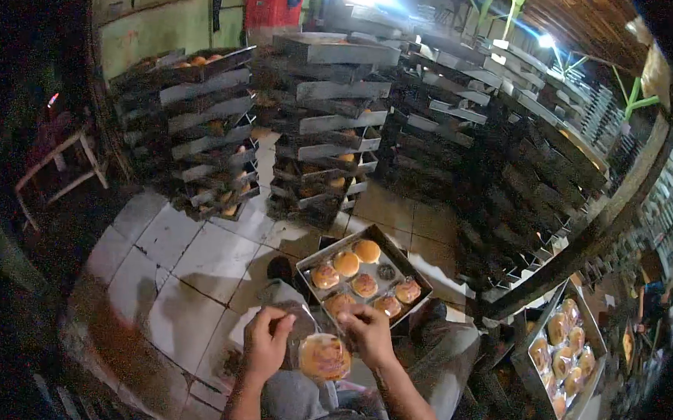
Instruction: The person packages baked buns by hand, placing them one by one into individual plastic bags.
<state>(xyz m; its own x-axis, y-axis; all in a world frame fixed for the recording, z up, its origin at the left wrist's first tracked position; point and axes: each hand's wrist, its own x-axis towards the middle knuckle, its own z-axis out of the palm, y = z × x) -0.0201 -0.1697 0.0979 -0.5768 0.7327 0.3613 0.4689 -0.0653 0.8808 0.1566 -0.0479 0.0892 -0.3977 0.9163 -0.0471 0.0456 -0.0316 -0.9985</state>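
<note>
A round bun in a clear printed plastic bag [324, 357] hangs in front of my lap, between my two hands. My left hand [268, 341] is closed in a pinch at the bag's upper left side. Opposite it, my right hand [368, 334] pinches at the upper right. The thin film at the fingertips is hard to make out. Just beyond my hands, a metal tray [416, 270] rests near my knees. It holds plain golden buns [367, 251] and several with printed film or topping, such as one bun [364, 285] in the middle.
To the right stands another tray [528, 368] full of wrapped buns [563, 361]. Tall stacks of dark trays [334, 93] rise ahead, with more on the left [205, 125] and right [542, 144]. A slanted wooden post [567, 257] crosses the right side. White tiles [214, 261] cover the floor.
</note>
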